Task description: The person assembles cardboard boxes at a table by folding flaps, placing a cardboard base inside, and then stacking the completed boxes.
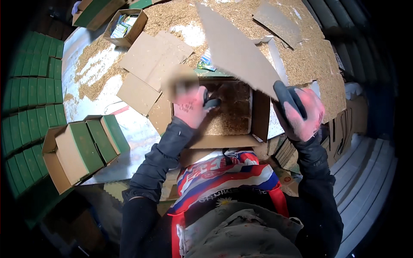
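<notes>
My right hand (pixel 303 112), in a pink glove with dark fingertips, is closed on the lower corner of a large flat cardboard sheet (pixel 241 49), which is raised at a slant over the table. In front of me is an open cardboard box (pixel 223 142), with loose golden-brown grainy material (pixel 223 122) visible inside. At the box's left side is my left hand (pixel 191 109), gloved alike, its thumb stretched over the opening. A round brownish blur (pixel 180 81) hides its other fingers, so I cannot make out what they hold, if anything.
More cardboard pieces (pixel 148 60) lie left of the box on the grain-strewn table (pixel 124 137). A small carton of packets (pixel 124 28) stands at the far left. Nearer is a carton of green-and-tan boxes (pixel 88 150). Green boxes (pixel 32 96) are stacked at left.
</notes>
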Demonstrator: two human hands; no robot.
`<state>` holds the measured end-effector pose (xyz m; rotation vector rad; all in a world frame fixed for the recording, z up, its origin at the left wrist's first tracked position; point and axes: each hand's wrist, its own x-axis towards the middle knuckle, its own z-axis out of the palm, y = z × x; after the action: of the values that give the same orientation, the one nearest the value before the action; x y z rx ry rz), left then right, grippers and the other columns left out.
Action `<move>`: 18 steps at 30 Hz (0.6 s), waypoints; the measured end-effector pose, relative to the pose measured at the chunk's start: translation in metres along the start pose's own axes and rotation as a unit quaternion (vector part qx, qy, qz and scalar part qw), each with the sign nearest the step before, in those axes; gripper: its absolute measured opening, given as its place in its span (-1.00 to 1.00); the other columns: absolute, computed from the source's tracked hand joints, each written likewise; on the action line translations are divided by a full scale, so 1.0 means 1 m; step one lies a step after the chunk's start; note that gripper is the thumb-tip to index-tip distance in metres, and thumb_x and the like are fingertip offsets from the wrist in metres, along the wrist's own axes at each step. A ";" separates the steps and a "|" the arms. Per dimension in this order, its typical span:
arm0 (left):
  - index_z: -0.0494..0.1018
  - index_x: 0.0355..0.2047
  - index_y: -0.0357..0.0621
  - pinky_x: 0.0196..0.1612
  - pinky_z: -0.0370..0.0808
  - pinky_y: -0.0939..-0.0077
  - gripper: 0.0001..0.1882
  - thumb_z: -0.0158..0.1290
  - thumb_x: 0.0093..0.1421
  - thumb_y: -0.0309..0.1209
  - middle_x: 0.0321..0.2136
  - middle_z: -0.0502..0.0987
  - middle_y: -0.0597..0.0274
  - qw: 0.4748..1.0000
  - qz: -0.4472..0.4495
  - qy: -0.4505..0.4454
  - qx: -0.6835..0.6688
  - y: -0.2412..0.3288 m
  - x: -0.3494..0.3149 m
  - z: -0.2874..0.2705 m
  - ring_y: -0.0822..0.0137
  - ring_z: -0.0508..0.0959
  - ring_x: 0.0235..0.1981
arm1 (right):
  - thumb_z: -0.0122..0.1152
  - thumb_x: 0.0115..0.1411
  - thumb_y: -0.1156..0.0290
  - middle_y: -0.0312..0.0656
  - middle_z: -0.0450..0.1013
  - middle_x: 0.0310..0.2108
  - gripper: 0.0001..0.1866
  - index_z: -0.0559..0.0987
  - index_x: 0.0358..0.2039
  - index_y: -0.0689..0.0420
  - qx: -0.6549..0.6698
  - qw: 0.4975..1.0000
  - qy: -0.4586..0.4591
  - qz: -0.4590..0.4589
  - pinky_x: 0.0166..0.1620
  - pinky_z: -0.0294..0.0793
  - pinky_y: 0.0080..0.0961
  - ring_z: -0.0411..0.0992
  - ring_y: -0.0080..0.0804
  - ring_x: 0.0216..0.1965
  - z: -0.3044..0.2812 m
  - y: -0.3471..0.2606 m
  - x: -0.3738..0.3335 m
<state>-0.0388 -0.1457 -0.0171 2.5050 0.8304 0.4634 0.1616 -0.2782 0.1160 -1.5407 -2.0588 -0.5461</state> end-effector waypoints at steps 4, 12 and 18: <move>0.31 -0.47 -0.28 -0.51 0.37 0.27 -0.61 0.07 -0.01 -0.15 -0.64 0.38 0.05 0.982 -0.109 -0.154 -0.031 -0.007 0.012 0.011 0.13 0.42 -0.62 | 0.32 -0.30 0.59 -0.15 0.37 -0.50 -0.62 0.45 -0.38 0.09 0.011 0.994 0.083 0.065 -0.53 0.37 -0.47 0.38 -0.27 -0.55 -0.006 -0.025 0.002; 0.42 -0.56 -0.24 -0.45 0.38 0.33 -0.64 0.09 -0.06 -0.13 -0.59 0.49 0.04 0.933 -0.284 0.220 0.017 -0.079 0.011 -0.061 0.10 0.50 -0.56 | 0.06 -0.16 0.35 -0.22 0.38 -0.40 -0.75 0.45 -0.37 -0.01 0.065 0.960 -0.189 -0.194 -0.57 0.35 -0.54 0.38 -0.40 -0.55 0.064 -0.049 -0.050; 0.40 -0.26 -0.19 -0.27 0.39 0.27 -0.59 -0.03 0.06 -0.10 -0.37 0.47 -0.11 0.945 -0.221 0.240 0.033 -0.140 0.069 -0.029 -0.01 0.48 -0.35 | -0.08 0.05 0.41 -0.11 0.37 -0.44 -0.88 0.39 -0.40 0.13 0.235 0.846 -0.474 -0.073 -0.43 0.41 -0.32 0.42 -0.18 -0.44 0.118 -0.064 -0.056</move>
<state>-0.0652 0.0069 -0.0534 2.1817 1.5698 0.9108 0.0943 -0.2689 -0.0125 -1.4692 -2.7132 0.8248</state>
